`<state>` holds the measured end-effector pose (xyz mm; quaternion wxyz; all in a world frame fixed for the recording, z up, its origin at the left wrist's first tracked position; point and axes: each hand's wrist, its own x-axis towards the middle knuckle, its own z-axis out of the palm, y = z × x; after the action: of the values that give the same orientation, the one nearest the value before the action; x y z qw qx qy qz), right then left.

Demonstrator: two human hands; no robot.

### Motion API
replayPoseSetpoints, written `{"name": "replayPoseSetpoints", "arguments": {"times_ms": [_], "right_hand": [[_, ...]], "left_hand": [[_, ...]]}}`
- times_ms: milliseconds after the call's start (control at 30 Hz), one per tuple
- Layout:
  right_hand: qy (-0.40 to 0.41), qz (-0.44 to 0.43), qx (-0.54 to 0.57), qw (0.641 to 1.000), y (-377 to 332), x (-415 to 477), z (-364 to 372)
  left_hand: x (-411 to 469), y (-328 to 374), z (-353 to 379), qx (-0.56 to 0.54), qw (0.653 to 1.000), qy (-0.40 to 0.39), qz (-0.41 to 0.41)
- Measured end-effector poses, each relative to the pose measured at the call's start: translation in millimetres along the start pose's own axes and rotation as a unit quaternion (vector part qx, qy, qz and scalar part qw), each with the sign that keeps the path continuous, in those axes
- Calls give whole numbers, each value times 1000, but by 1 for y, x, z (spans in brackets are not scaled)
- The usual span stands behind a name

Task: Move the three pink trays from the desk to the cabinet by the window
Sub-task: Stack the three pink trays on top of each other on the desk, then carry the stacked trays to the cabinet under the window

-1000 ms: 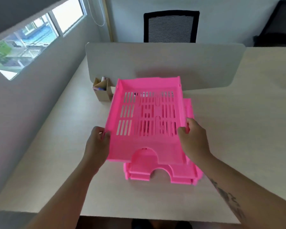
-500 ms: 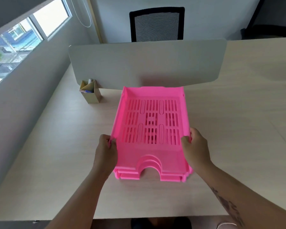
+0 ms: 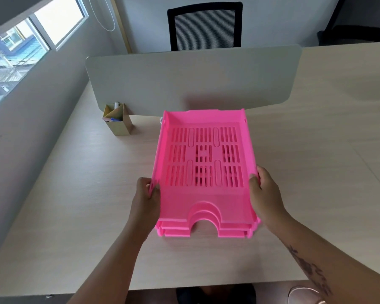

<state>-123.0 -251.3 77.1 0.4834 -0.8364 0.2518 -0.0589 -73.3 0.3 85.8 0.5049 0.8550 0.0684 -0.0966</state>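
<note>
Three pink slotted trays sit nested in one stack on the light wooden desk [image 3: 75, 216]. The top pink tray [image 3: 204, 163] lies squarely over the lower trays [image 3: 233, 232], whose front edges show beneath its arched cut-out. My left hand [image 3: 146, 198] grips the stack's left side wall near the front. My right hand [image 3: 264, 191] grips the right side wall opposite it, thumb over the rim. No cabinet is in view.
A grey divider panel [image 3: 193, 80] stands across the desk behind the trays. A small cardboard pen holder [image 3: 117, 119] sits at its left foot. A black mesh chair [image 3: 204, 25] is beyond the panel. A window [image 3: 20, 47] runs along the left wall.
The top tray, held tilted above the other two a second ago, has come down and now rests nested on them. Both hands stayed on its sides.
</note>
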Motion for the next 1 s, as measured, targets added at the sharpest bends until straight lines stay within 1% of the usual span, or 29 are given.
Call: {"name": "replayPoseSetpoints", "arguments": {"times_ms": [133, 233, 333, 400, 533, 633, 700, 767, 867, 1000], "right_hand": [[-5, 8, -2, 1000, -2, 0, -1], [-8, 19, 8, 1000, -5, 8, 1], [-12, 38, 66, 997, 0, 3, 1], [-17, 67, 90, 994, 13, -13, 3], [-44, 121, 96, 987, 41, -38, 15], [-36, 136, 122, 983, 46, -36, 17], [-37, 146, 153, 977, 47, -34, 20], [-52, 174, 205, 962, 49, -33, 26], [-79, 217, 242, 943, 55, -25, 34], [-87, 207, 258, 940, 49, -15, 33]], "left_hand": [[2, 0, -4, -16, 999, -34, -17], [5, -2, -5, -36, 999, -37, -13], [2, -13, -7, -85, 995, -57, -14], [-5, -27, -7, -123, 989, -77, -32], [-10, -54, 3, -122, 986, -90, -71], [-6, -61, 7, -142, 982, -99, -80], [-4, -65, 6, -165, 977, -114, -75], [-4, -69, 10, -193, 970, -125, -78], [-5, -68, 24, -226, 961, -97, -124], [2, -56, 25, -256, 952, -60, -154]]}}
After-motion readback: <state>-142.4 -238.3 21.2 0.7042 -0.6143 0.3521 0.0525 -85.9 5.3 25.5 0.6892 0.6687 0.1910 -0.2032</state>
